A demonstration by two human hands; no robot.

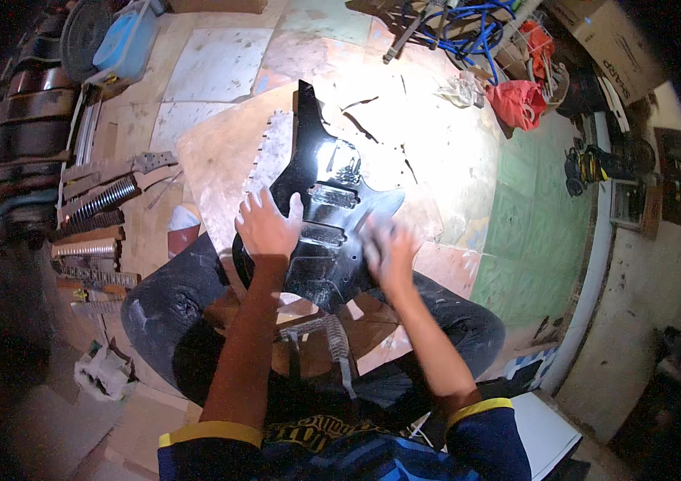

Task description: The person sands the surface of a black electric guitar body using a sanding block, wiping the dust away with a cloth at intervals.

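A glossy black electric guitar body (320, 280), with pickup cavities and a long horn pointing away from me, lies face up above my legs. My left hand (268, 228) rests over its left side, fingers spread and thumb apart. On the body's right side is my right hand (392, 252), its fingers smeared by motion, so I cannot tell whether they hold anything. Pale, scuffed board (212, 152) spreads beneath and around the body.
Guitar necks (108, 196) lie at left beside stacked dark curved objects (28, 128) and a blue container (116, 40). A cup (183, 228) stands near my left knee. Blue hoses (461, 24), a red bag (517, 104) and a black-yellow tool (585, 168) lie right.
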